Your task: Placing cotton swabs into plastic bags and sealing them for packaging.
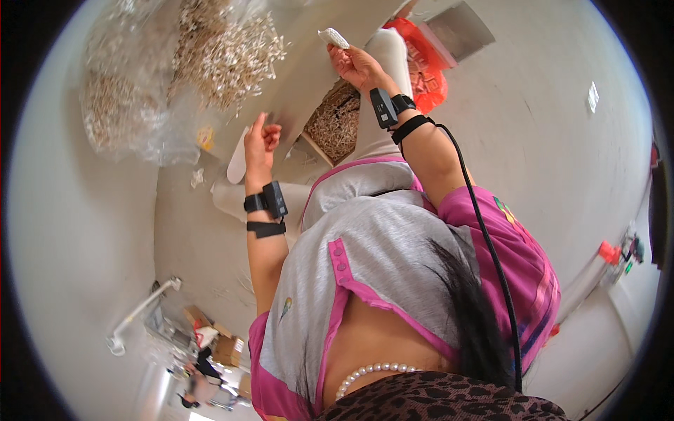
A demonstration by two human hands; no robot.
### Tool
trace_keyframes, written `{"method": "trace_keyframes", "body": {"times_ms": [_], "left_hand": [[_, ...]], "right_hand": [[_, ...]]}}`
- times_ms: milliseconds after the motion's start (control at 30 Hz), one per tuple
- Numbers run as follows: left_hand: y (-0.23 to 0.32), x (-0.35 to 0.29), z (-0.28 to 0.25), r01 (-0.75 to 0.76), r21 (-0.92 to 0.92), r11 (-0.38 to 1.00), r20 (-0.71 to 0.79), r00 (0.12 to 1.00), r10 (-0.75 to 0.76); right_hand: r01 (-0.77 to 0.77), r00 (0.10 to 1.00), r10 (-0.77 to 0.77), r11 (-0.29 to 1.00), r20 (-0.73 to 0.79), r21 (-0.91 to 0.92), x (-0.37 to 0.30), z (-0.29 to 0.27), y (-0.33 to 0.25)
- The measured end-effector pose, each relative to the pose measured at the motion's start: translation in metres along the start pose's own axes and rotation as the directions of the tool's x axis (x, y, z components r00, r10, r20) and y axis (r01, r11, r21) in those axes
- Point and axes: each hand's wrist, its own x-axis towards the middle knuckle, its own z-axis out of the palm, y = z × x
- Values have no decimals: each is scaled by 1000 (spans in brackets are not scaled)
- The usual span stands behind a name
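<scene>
My right hand [357, 67] is raised at the far side, its fingers closed on a small white bundle with a bumpy surface [333, 38]. What the bundle is made of is too small to tell. My left hand [262, 144] hangs in the air to the left, index finger stretched and the others loosely bent, with nothing visible in it. Beyond it lies a large heap of thin brown sticks with white tips [228, 59], which look like cotton swabs. Between my legs stands an open cardboard box [317, 149] filled with similar brown sticks.
Clear plastic bags [116, 105] of sticks fill the far left. A red plastic bag [430, 88] and a grey square container [460, 34] are beyond my right leg. A white scrap [593, 97] lies to the right. Cardboard boxes [227, 349] and another person [200, 389] appear lower left.
</scene>
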Motion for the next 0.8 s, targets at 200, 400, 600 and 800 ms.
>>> {"method": "trace_keyframes", "body": {"times_ms": [200, 400, 600, 800], "left_hand": [[3, -8, 4, 17, 59, 998, -59, 998, -14], [5, -5, 23, 54, 154, 987, -85, 996, -42], [-2, -6, 13, 113, 229, 967, -93, 991, -94], [-14, -7, 7, 158, 255, 954, -120, 984, -130]], "right_hand": [[348, 912, -356, 934, -203, -78, -33, -10, -48], [413, 887, -381, 907, -260, 83, -58, -62, -101], [661, 354, -717, 646, -601, -381, -47, -133, -117], [-167, -158, -790, 613, -593, -772, -58, -185, -143]]}}
